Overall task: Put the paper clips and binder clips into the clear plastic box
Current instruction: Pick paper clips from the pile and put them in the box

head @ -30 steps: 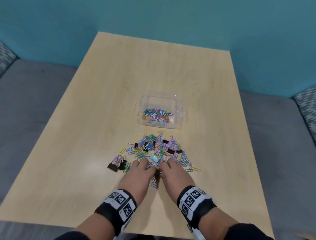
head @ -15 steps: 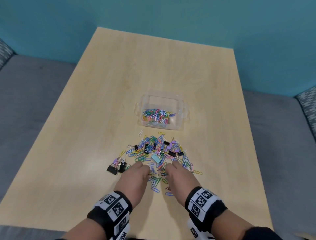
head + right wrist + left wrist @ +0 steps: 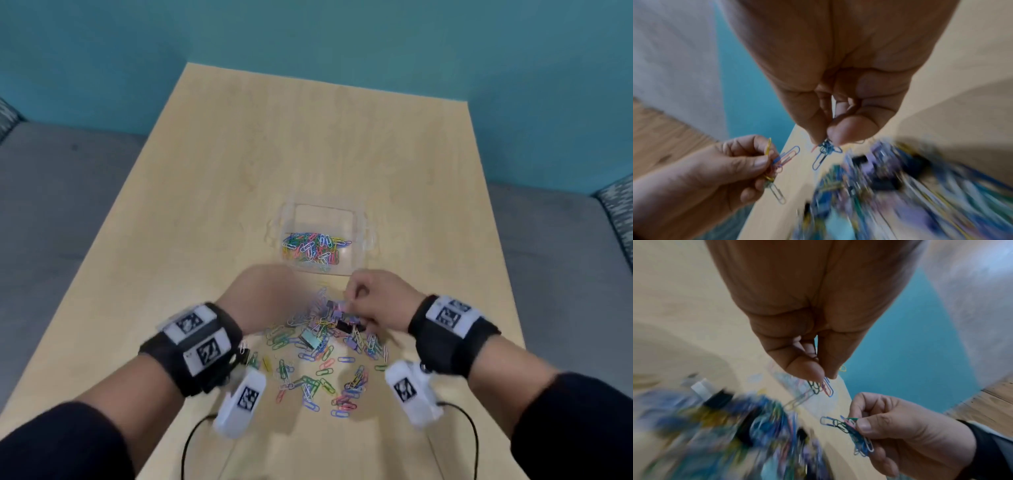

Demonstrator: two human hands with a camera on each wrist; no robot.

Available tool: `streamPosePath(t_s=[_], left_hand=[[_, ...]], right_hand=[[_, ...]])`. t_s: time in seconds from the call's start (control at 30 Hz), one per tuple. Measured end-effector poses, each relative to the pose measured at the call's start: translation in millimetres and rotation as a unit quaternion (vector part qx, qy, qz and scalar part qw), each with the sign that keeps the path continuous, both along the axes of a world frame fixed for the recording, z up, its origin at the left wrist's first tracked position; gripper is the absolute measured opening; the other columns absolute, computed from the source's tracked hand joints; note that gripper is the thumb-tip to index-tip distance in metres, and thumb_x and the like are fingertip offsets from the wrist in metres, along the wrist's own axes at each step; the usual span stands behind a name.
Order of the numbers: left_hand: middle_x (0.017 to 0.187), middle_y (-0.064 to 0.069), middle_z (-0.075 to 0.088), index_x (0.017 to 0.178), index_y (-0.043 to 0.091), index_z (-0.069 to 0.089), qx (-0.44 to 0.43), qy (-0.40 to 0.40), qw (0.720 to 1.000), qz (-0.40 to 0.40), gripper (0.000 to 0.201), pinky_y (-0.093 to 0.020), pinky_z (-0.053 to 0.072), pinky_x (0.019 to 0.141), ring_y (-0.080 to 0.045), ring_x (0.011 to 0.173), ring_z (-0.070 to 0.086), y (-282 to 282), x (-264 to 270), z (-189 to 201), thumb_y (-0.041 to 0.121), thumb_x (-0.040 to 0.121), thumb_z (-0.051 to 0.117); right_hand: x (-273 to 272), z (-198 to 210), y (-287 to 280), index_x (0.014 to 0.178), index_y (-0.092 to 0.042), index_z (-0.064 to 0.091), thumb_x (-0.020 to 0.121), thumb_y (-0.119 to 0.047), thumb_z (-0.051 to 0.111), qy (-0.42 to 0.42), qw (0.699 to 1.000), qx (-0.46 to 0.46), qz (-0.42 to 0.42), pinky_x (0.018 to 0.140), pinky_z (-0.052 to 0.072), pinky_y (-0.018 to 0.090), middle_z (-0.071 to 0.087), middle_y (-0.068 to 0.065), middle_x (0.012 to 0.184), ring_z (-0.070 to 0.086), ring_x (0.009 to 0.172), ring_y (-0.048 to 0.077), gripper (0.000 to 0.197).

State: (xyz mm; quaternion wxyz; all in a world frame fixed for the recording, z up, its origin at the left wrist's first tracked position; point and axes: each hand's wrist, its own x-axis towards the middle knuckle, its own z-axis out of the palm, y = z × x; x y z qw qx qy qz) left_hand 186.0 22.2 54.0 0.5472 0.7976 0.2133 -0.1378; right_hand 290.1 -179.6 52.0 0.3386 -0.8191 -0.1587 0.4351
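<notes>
Left hand (image 3: pixel 797 313) and right hand (image 3: pixel 838 73) each pinch coloured wire paper clips (image 3: pixel 822 387), fingers closed, above the pile at 6 o'clock of the clear plastic box (image 3: pixel 356 263).

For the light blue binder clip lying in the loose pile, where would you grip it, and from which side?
Grip the light blue binder clip across its folded body, thumb on one flat face and finger on the other, coming from above. It lies on top of the paper clips on the table, so its faces look reachable; both hands already pinch paper clips. Its wire handles are too blurred to judge.
</notes>
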Motion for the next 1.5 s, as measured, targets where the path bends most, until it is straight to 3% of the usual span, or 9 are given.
streamPosePath(t_s=[0.27,0.4,0.6,0.77,1.0,1.17,1.27,1.4,1.5], left_hand=[[0.068,-0.008,0.06,0.082,0.009,0.063,0.055,-0.041,0.996,0.053,0.006,-0.027,0.051,0.053,-0.018,0.053,0.061,6.9,81.6,8.3,0.005,0.082,0.068],[0.097,-0.004,0.06,0.109,0.015,0.063,0.046,-0.045,0.995,0.082,0.025,-0.035,0.058,0.071,-0.025,0.066,0.065,8.5,68.8,1.7,0.014,0.085,0.067],[0.103,0.0,0.058,0.106,0.018,0.065,0.229,-0.089,0.968,0.038,0.023,-0.025,0.042,0.075,-0.014,0.081,0.061,9.9,-26.9,-8.3,0.025,0.084,0.063],[0.129,-0.008,0.051,0.123,0.017,0.055,0.299,-0.088,0.944,-0.113,0.046,-0.028,0.036,0.101,-0.026,0.118,0.05,-38.5,-117.3,-39.5,0.038,0.082,0.048],[0.142,-0.017,0.044,0.13,0.006,0.053,0.374,-0.01,0.901,-0.218,0.075,-0.042,0.031,0.105,-0.036,0.133,0.038,-82.4,-148.6,-70.6,0.057,0.077,0.039],[0.145,-0.014,0.04,0.133,0.01,0.049,0.388,-0.027,0.897,-0.21,0.072,-0.045,0.04,0.105,-0.035,0.136,0.033,-81.6,-145.2,-60.5,0.056,0.081,0.034],[0.151,-0.014,0.029,0.14,0.011,0.039,0.412,-0.008,0.888,-0.204,0.072,-0.048,0.035,0.107,-0.034,0.142,0.02,-80.1,-134.5,-63.9,0.056,0.085,0.025],[0.153,-0.013,0.028,0.14,0.011,0.039,0.396,-0.006,0.892,-0.219,0.067,-0.048,0.037,0.106,-0.032,0.142,0.02,-83.5,-133.4,-69.0,0.053,0.087,0.039],[0.14,-0.013,0.048,0.127,0.01,0.054,0.395,-0.047,0.888,-0.231,0.061,-0.043,0.046,0.099,-0.031,0.132,0.041,-81.4,-143.9,-63.6,0.048,0.082,0.042]], right_hand=[[62.0,10.7,50.4,0.076,-0.011,0.056,0.084,-0.002,0.065,-0.049,0.988,0.05,-0.139,0.062,0.059,0.042,0.058,0.008,0.066,0.057,0.05,0.018,0.015],[53.6,10.2,43.7,0.106,-0.006,0.058,0.089,-0.008,0.061,0.001,0.976,0.088,-0.201,0.06,0.06,0.036,0.057,0.012,0.091,0.06,0.067,0.022,0.017],[16.8,-14.9,-44.1,0.126,-0.016,0.054,0.091,-0.016,0.048,-0.267,0.956,-0.117,0.022,0.09,0.046,0.034,0.057,0.007,0.119,0.059,0.103,0.025,0.035],[-49.5,-45.2,-100.3,0.144,-0.012,0.033,0.088,-0.012,0.042,-0.309,0.922,-0.162,0.167,0.109,0.034,0.033,0.036,0.007,0.148,0.038,0.132,0.024,0.056],[-132.2,-70.7,-104.9,0.142,-0.007,0.035,0.084,-0.047,0.04,-0.357,0.89,-0.183,0.219,0.105,0.037,0.045,0.033,0.012,0.151,0.03,0.139,0.031,0.071],[-121.9,-60.6,-89.3,0.136,-0.001,0.041,0.085,-0.03,0.057,-0.387,0.9,-0.12,0.164,0.108,0.035,0.044,0.045,0.017,0.139,0.041,0.131,0.034,0.06],[-99.4,-65.0,-74.5,0.142,0.001,0.033,0.091,-0.03,0.054,-0.38,0.904,-0.119,0.153,0.112,0.028,0.044,0.033,0.02,0.148,0.027,0.139,0.033,0.063],[-110.0,-72.5,-68.5,0.14,0.001,0.035,0.087,-0.032,0.05,-0.357,0.904,-0.134,0.193,0.107,0.035,0.047,0.034,0.02,0.147,0.03,0.138,0.035,0.064],[-132.6,-69.4,-78.0,0.137,-0.004,0.04,0.087,-0.033,0.047,-0.377,0.897,-0.091,0.21,0.11,0.033,0.043,0.039,0.016,0.145,0.032,0.138,0.03,0.058]])
